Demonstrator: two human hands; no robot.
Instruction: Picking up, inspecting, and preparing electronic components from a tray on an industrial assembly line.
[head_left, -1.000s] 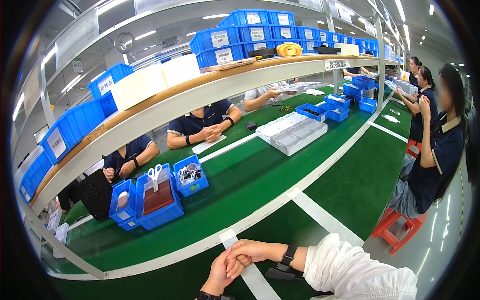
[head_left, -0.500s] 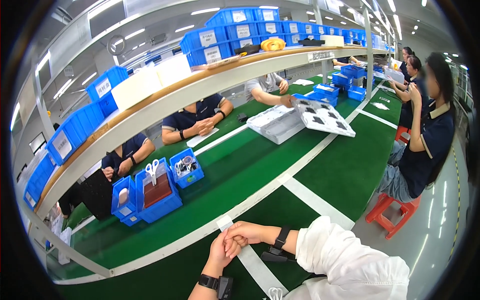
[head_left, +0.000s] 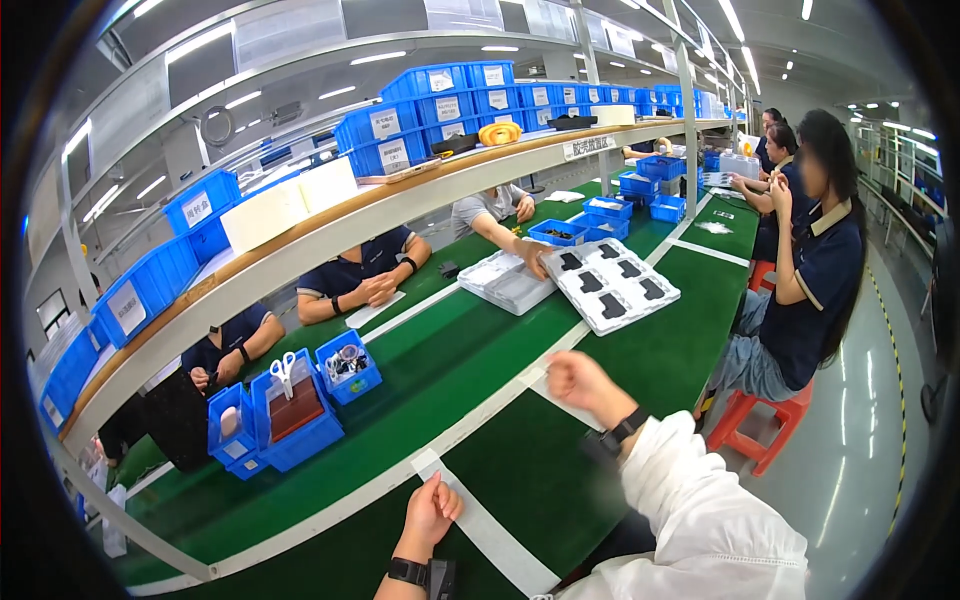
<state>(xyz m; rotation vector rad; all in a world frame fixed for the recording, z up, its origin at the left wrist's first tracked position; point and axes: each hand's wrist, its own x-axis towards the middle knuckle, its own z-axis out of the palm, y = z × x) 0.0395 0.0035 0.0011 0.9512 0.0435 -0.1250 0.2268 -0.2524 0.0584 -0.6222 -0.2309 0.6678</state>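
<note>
Okay, the right hand (head_left: pixel 583 382) is loosely curled, short of the white moulded tray (head_left: pixel 618 287); left hand (head_left: pixel 432 508), also curled, farther from its edge, counter (head_left: pixel 530 437) between.

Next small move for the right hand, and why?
Probably reach the right hand to the white tray's near edge and steady it: that hand looks empty and is nearer the tray than the left hand, while a co-worker's hand is at the tray's far-left side.

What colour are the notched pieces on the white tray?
The pieces are black, clearest in head view.
</note>
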